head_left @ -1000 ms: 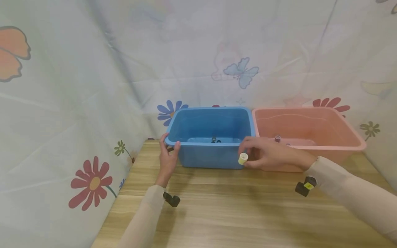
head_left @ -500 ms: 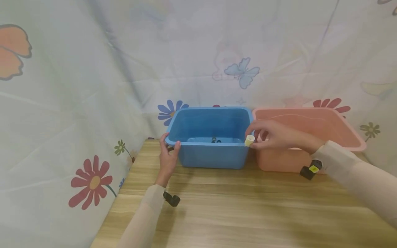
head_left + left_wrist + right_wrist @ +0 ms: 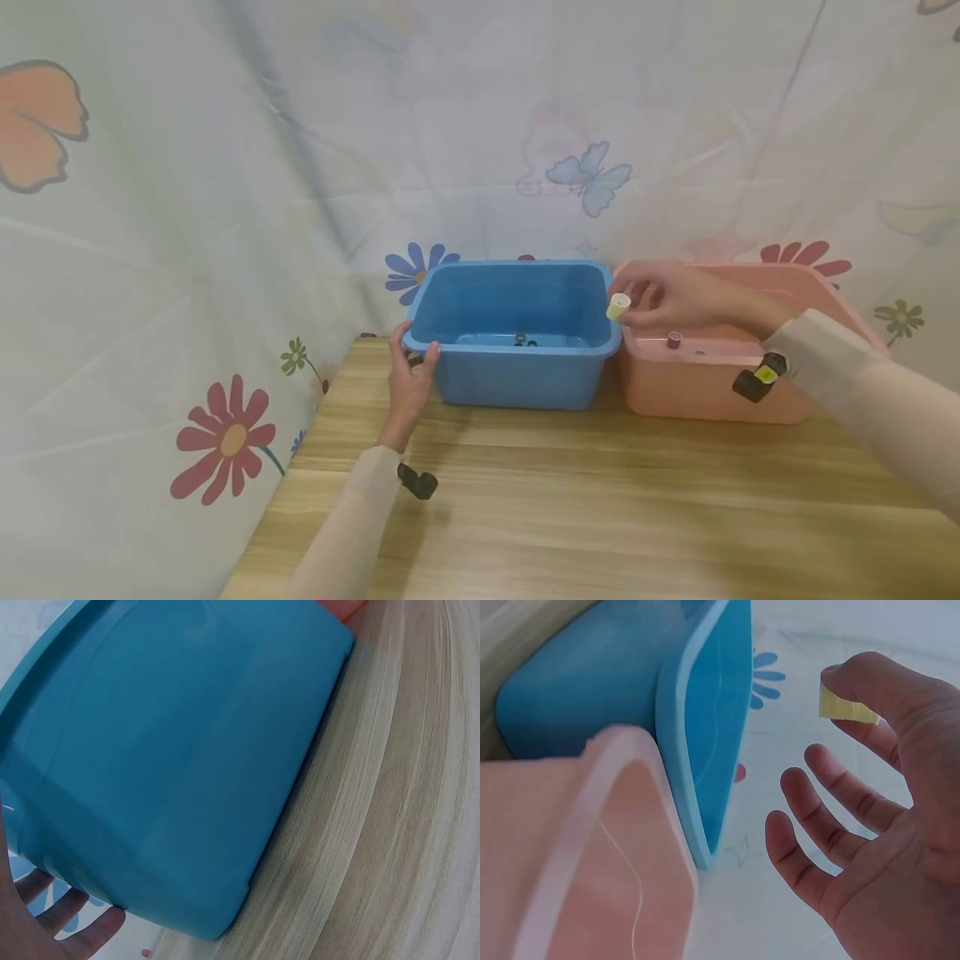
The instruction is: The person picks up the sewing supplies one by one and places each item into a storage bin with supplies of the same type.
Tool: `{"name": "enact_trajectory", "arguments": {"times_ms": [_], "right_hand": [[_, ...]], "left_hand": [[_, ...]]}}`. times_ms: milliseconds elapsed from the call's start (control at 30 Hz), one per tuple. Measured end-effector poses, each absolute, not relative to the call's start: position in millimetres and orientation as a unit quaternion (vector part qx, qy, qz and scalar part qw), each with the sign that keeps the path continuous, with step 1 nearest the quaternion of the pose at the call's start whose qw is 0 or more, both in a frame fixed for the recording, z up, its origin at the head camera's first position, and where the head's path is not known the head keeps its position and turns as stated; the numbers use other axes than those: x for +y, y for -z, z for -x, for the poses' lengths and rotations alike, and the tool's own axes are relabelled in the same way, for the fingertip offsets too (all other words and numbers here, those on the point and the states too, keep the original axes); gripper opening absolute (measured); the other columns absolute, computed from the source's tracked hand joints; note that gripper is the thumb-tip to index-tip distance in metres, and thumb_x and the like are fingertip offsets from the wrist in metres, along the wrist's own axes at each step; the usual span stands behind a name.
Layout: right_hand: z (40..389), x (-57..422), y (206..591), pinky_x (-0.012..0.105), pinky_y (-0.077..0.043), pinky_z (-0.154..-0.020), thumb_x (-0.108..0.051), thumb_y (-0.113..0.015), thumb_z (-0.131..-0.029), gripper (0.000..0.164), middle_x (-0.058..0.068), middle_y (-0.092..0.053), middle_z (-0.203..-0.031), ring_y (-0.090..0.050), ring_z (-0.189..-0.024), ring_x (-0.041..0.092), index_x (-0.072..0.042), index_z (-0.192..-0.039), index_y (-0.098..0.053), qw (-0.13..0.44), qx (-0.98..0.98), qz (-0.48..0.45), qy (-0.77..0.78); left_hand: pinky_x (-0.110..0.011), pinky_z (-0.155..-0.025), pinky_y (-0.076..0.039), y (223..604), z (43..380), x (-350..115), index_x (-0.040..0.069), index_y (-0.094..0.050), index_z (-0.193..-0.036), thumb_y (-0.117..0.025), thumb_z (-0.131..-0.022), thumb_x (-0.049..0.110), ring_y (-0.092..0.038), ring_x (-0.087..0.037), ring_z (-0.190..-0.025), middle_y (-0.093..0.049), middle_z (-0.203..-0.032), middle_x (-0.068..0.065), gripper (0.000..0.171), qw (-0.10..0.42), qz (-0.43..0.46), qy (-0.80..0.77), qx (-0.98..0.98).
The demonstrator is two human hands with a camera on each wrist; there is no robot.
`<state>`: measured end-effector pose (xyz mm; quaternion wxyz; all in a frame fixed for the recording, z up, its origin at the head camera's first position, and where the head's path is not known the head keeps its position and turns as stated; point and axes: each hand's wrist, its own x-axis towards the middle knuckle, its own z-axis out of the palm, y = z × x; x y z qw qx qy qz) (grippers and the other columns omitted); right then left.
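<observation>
My right hand pinches a small yellow spool with a white, holed end between thumb and index finger. It hovers over the left side of the pink bin, close to where the two rims meet. In the right wrist view, the other fingers of that hand are spread apart from the spool. At the front left corner of the blue bin, my left hand grips the rim. The left wrist view shows some of its fingers against the bin's side.
Inside the pink bin lies a small purple spool. Several small dark pieces are on the blue bin's floor. Both bins stand side by side on a wood-grain table, before a patterned cloth.
My right hand, still pinching the yellow spool, has risen from in front of the bins, going up and slightly right to above the rims. The left hand has stayed on the blue bin's corner.
</observation>
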<state>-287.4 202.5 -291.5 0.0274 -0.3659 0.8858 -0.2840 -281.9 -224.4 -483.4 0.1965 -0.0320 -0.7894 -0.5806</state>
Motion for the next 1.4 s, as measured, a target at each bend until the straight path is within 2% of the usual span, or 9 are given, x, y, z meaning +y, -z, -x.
{"name": "enact_trajectory", "arguments": {"times_ms": [300,533,633,833,1033,1200,1400], "right_hand": [[302,215,287,0.044,-0.059,-0.083,-0.020,-0.080,-0.091,0.029,-0.001,-0.069,-0.116,-0.068,-0.099,0.022,-0.020,-0.118,-0.068,0.017,0.906,0.327,0.267],[310,226,286,0.045,-0.060,-0.081,-0.028,-0.079,-0.092,0.031,0.004,-0.069,-0.121,-0.067,-0.104,0.028,-0.022,-0.121,-0.067,0.031,0.920,0.286,0.265],[313,232,286,0.046,-0.060,-0.080,-0.029,-0.079,-0.092,0.033,0.007,-0.069,-0.121,-0.067,-0.106,0.031,-0.021,-0.122,-0.067,0.033,0.923,0.274,0.268],[326,243,290,0.053,-0.058,-0.084,-0.031,-0.077,-0.094,0.032,0.006,-0.068,-0.123,-0.065,-0.111,0.032,-0.020,-0.122,-0.067,0.019,0.930,0.263,0.258],[336,256,296,0.051,-0.058,-0.081,-0.040,-0.077,-0.093,0.036,0.006,-0.067,-0.125,-0.064,-0.114,0.034,-0.019,-0.121,-0.067,0.016,0.932,0.246,0.265],[342,267,302,0.049,-0.059,-0.081,-0.037,-0.077,-0.093,0.035,0.007,-0.067,-0.124,-0.063,-0.113,0.035,-0.018,-0.121,-0.067,0.005,0.933,0.238,0.269],[350,281,308,0.053,-0.058,-0.083,-0.030,-0.076,-0.094,0.034,0.012,-0.066,-0.123,-0.062,-0.113,0.040,-0.013,-0.122,-0.066,0.001,0.933,0.233,0.275]], "left_hand": [[-0.055,-0.094,-0.049,483,281,-223,0.033,-0.026,-0.156,-0.061,-0.102,0.045,-0.054,-0.041,-0.121,-0.043,-0.154,-0.018,0.066,0.186,0.029,0.586,-0.788],[-0.056,-0.095,-0.049,468,272,-219,0.018,-0.025,-0.158,-0.061,-0.104,0.034,-0.053,-0.046,-0.121,-0.041,-0.154,-0.026,0.067,0.175,0.024,0.582,-0.794],[-0.054,-0.095,-0.050,464,270,-218,0.016,-0.025,-0.158,-0.061,-0.104,0.032,-0.054,-0.045,-0.120,-0.042,-0.153,-0.027,0.067,0.174,0.024,0.580,-0.795],[-0.056,-0.096,-0.048,476,277,-221,0.026,-0.024,-0.159,-0.061,-0.104,0.039,-0.053,-0.043,-0.121,-0.042,-0.155,-0.022,0.068,0.182,0.027,0.586,-0.789],[-0.054,-0.095,-0.049,482,279,-223,0.035,-0.027,-0.156,-0.061,-0.102,0.046,-0.055,-0.041,-0.120,-0.046,-0.152,-0.017,0.065,0.191,0.028,0.585,-0.788],[-0.052,-0.094,-0.050,482,279,-223,0.037,-0.028,-0.154,-0.062,-0.101,0.050,-0.056,-0.039,-0.118,-0.048,-0.150,-0.016,0.065,0.195,0.023,0.579,-0.791],[-0.052,-0.093,-0.050,482,279,-223,0.036,-0.027,-0.154,-0.061,-0.101,0.050,-0.057,-0.038,-0.118,-0.049,-0.149,-0.016,0.065,0.198,0.023,0.574,-0.794]]}}
